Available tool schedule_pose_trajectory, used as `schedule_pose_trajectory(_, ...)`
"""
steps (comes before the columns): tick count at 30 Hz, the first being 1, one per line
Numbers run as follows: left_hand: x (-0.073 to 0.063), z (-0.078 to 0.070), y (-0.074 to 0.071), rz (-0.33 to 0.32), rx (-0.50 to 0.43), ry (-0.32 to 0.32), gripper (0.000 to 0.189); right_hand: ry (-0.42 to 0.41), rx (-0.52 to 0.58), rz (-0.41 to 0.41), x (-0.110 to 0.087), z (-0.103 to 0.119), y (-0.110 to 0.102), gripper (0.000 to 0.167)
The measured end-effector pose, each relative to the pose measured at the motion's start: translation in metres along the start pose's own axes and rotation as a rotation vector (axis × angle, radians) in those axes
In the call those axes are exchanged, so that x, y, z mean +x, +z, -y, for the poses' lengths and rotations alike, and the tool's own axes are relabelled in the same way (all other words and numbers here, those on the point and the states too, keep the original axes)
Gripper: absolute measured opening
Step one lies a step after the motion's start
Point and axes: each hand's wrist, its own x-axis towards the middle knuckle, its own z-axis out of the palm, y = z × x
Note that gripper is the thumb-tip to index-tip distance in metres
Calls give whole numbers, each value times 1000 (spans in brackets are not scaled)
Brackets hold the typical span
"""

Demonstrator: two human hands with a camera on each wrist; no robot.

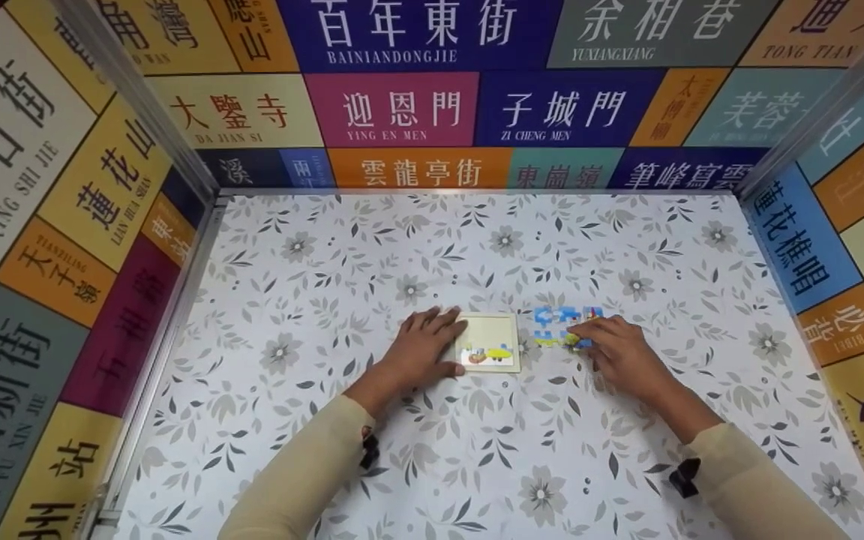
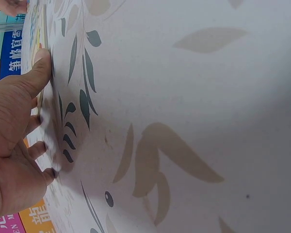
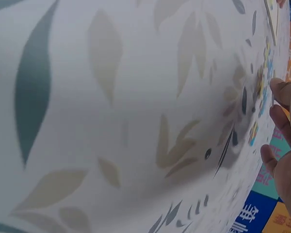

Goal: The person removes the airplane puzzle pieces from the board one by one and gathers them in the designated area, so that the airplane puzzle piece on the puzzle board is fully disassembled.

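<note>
In the head view a small cream puzzle tray (image 1: 487,321) lies mid-table, with picture pieces in yellow, red and white along its lower part. My left hand (image 1: 418,351) rests at the tray's left side, thumb on the lower corner and fingertips by the upper one. In the left wrist view that thumb (image 2: 41,65) lies against the tray's edge, the other fingers spread beyond. To the right of the tray, my right hand (image 1: 623,354) pinches a jigsaw piece (image 1: 572,339) between thumb and forefinger, mostly hidden by the fingertips. Loose blue jigsaw pieces (image 1: 544,316) lie around it.
A white tablecloth (image 1: 537,442) printed with grey flowers and leaves covers the table. Panels with coloured lettered blocks (image 1: 409,109) stand along the back and both sides. A dark wrist strap (image 1: 685,478) shows at the right sleeve.
</note>
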Motion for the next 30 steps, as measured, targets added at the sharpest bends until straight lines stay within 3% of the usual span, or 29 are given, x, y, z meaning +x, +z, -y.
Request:
schedule_pose_trajectory(17,2,0,-1,-8,-6,19,83,100,-73,43,-18,-14,-15,50)
schedule_pose_trajectory(30,1,1,0,6,5,-3,84,96,-56,31,-20,-16,-8,47)
